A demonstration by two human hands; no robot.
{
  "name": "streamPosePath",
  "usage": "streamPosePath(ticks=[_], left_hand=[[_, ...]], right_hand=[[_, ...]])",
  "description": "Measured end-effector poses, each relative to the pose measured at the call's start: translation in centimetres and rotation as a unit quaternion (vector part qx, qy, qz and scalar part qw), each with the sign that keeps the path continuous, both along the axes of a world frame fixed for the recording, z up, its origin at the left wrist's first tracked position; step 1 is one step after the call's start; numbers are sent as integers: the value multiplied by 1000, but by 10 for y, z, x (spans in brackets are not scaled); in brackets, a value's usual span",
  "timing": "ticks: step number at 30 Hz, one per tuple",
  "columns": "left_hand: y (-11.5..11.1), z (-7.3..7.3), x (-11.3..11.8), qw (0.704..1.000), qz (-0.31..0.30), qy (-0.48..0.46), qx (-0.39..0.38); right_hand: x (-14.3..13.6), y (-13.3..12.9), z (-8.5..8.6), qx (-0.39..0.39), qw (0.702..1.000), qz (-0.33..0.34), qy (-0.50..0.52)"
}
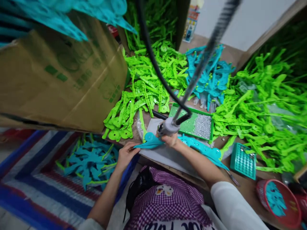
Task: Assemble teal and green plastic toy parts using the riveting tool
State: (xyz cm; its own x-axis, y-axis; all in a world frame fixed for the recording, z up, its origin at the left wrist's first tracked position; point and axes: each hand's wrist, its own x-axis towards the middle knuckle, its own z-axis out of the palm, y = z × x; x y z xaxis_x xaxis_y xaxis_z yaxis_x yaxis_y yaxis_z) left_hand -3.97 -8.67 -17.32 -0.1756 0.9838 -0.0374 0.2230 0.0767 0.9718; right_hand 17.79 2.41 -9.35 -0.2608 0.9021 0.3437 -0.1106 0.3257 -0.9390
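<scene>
My left hand (126,155) pinches the pointed left tip of a blue plastic part (150,144) at the table's front edge. My right hand (170,140) is closed around a grey power screwdriver (168,126), which hangs from above on a coiled spring with a black cable. The screwdriver is held over the right side of that blue part; its bit is hidden. A lime-green plastic arm (142,123) sticks out beyond the part's round end. To the right, partly behind my right forearm, lies a second blue part (203,150) with a green arm (227,147) at its end.
Behind stands a green tray (183,124) of small metal pieces. Heaps of green parts (146,86) and blue parts (211,75) surround it. A teal basket (243,161) and red basket (279,201) sit right. At left are a large carton (64,80) and a striped sack (31,169) holding joined parts.
</scene>
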Motion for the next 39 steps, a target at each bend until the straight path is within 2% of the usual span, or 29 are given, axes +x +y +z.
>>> streamPosePath(ticks=[3, 6, 9, 13, 15, 17, 20, 25, 28, 31, 33, 35, 37, 39], left_hand=[[1, -1, -2, 1000, -2, 7, -5], [2, -3, -3, 1000, -10, 15, -2], [2, -5, -2, 1000, 1, 16, 2], [0, -2, 2, 1000, 13, 6, 2], [-1, 1, 4, 1000, 17, -1, -1], [-1, 4, 5, 1000, 24, -13, -3], [-1, 6, 6, 999, 21, -29, -3], [-4, 5, -1, 999, 24, -37, -8], [-6, 5, -10, 1000, 29, -2, -8], [-7, 10, -16, 999, 35, 39, -9], [-10, 19, -15, 997, 32, 67, -10], [-15, 34, -8, 990, 54, 131, 13], [-21, 53, 7, 968, 87, 228, 59], [-20, 73, 31, 945, 58, 305, 99]], right_hand=[[2, -4, 8, 56, 998, -2, 35], [7, -16, 19, 12, 993, -78, 90], [8, -28, 38, -40, 979, -156, 127], [4, -27, 71, -34, 954, -243, 172], [9, -21, 80, -36, 945, -271, 183], [26, -16, 80, -47, 940, -289, 178], [68, -14, 72, -43, 935, -312, 165], [137, -27, 67, -5, 942, -320, 101], [155, -34, 74, 8, 934, -340, 110], [154, -30, 78, 31, 932, -341, 117], [150, -24, 74, 38, 939, -328, 94], [149, -19, 67, 30, 950, -307, 59], [151, -16, 61, 16, 956, -289, 47], [151, -13, 57, 12, 959, -278, 57]])
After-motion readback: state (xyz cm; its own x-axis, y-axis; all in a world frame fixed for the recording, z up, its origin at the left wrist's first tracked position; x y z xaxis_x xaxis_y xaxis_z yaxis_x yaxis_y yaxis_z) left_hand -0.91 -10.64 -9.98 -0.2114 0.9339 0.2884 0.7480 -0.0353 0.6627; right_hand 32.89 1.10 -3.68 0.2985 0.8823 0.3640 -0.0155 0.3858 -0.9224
